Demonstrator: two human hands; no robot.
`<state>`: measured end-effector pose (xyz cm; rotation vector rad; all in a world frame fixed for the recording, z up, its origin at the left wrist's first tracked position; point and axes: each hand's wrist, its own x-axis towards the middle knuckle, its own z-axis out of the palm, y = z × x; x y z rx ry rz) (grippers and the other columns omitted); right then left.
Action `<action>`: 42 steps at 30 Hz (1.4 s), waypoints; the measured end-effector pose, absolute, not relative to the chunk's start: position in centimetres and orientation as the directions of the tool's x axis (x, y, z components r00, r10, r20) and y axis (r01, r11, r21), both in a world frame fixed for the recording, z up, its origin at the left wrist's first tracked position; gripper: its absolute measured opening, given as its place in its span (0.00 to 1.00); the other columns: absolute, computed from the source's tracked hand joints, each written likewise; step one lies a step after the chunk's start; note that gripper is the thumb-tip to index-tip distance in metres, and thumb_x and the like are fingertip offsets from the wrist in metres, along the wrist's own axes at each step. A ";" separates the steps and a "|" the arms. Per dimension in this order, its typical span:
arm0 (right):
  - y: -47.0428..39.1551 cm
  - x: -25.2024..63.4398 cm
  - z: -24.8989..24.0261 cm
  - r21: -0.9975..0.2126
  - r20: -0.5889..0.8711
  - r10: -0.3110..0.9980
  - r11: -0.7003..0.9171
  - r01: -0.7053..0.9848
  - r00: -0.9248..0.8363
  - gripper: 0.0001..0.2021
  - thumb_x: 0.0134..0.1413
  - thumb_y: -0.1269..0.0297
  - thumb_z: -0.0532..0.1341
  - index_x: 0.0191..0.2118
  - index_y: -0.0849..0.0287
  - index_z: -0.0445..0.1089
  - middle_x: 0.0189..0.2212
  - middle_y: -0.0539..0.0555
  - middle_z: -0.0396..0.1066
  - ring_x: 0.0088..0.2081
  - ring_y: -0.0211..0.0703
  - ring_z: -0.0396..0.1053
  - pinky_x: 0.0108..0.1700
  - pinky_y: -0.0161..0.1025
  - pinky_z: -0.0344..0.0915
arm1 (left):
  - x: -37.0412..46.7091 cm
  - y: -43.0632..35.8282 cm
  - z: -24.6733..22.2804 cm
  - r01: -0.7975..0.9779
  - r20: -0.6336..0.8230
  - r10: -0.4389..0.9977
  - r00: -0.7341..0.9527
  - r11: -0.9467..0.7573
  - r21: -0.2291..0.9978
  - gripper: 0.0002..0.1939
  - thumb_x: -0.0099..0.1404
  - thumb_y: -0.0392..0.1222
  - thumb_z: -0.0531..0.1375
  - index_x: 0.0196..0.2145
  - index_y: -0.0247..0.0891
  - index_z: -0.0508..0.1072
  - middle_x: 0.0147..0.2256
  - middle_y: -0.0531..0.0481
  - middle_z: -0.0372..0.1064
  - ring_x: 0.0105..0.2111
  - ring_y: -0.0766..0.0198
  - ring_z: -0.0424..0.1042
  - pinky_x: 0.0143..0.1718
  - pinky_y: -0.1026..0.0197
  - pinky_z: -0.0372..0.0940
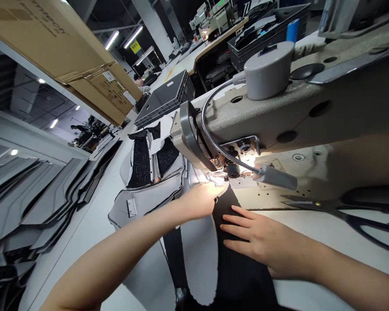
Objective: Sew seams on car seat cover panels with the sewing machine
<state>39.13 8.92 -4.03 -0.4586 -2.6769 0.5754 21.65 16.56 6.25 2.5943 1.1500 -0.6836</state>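
Observation:
Under the lit head of a sewing machine lie joined pieces of black fabric and light grey fabric. My left hand is closed at the fabric's edge, right in front of the presser foot, its fingertips pinching the material. Flat on the black fabric rests my right hand, fingers spread and holding nothing. A bulkier part of the grey work, with black patterned strips and a small white label, spreads out left of the needle. My left fingers partly hide the stitching spot.
Large black-handled scissors lie on the machine bed at the right. Stacked grey cut panels line the left side. Behind the machine stands a dark plastic crate, with cardboard boxes on a raised shelf at upper left.

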 end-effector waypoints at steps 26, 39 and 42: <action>8.7 33.5 -2.1 -0.859 0.333 0.760 0.489 0.154 -0.558 0.19 0.51 0.66 0.56 0.50 0.51 0.69 0.51 0.53 0.68 0.56 0.54 0.59 0.61 0.58 0.46 | 17.1 14.0 8.0 0.958 -0.548 0.786 0.285 -0.223 0.179 0.39 0.57 0.50 0.59 0.63 0.42 0.50 0.51 0.42 0.61 0.45 0.54 0.67 0.45 0.55 0.65; 9.1 34.4 -3.0 -0.708 0.290 0.443 0.696 0.121 -0.849 0.16 0.50 0.63 0.60 0.47 0.49 0.71 0.51 0.51 0.68 0.58 0.50 0.57 0.62 0.52 0.45 | 19.4 14.8 5.6 0.906 -0.437 0.795 0.420 -0.396 0.150 0.32 0.55 0.25 0.47 0.56 0.42 0.66 0.50 0.48 0.69 0.48 0.60 0.69 0.46 0.60 0.65; 8.5 32.6 -3.4 -0.713 0.303 0.541 0.675 0.190 -0.785 0.13 0.49 0.67 0.60 0.43 0.53 0.73 0.46 0.54 0.71 0.52 0.48 0.63 0.60 0.48 0.51 | 20.7 14.0 5.7 0.932 -0.457 0.813 0.360 -0.338 0.133 0.28 0.58 0.32 0.50 0.57 0.41 0.64 0.51 0.45 0.69 0.47 0.55 0.70 0.45 0.58 0.66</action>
